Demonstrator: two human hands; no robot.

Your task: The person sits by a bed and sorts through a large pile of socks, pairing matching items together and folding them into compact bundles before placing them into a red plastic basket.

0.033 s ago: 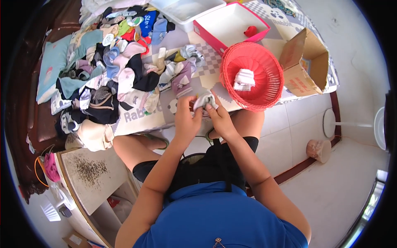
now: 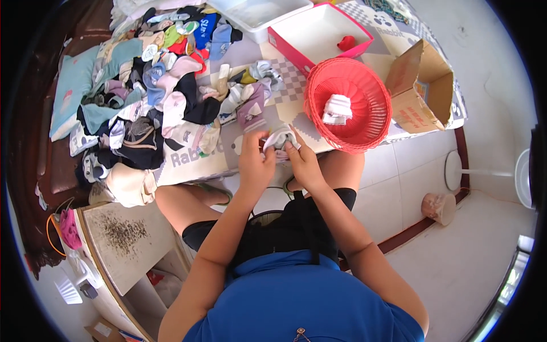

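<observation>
Between my two hands, just above the near edge of the bed, is a pale sock (image 2: 277,137) bunched up, its greyish inside showing. My left hand (image 2: 256,155) has its fingers curled around the left side of it. On the other side, my right hand (image 2: 305,163) pinches it with the thumb on top. A red woven basket (image 2: 377,128) stands to the right of my hands, with a folded white sock bundle (image 2: 337,108) lying in it. To the left spreads a large heap of mixed socks (image 2: 171,102) in many colours.
Behind the basket is a pink-rimmed box (image 2: 285,47) with a small red item (image 2: 346,43) inside. A white plastic bin (image 2: 259,25) sits beyond it. An open cardboard box (image 2: 407,108) is at the right. A speckled cabinet top (image 2: 108,251) stands by my left leg.
The sock is spread slightly wider between my fingers, showing more of its greyish inside. My left hand has shifted a little. The basket and the heap stay put.
</observation>
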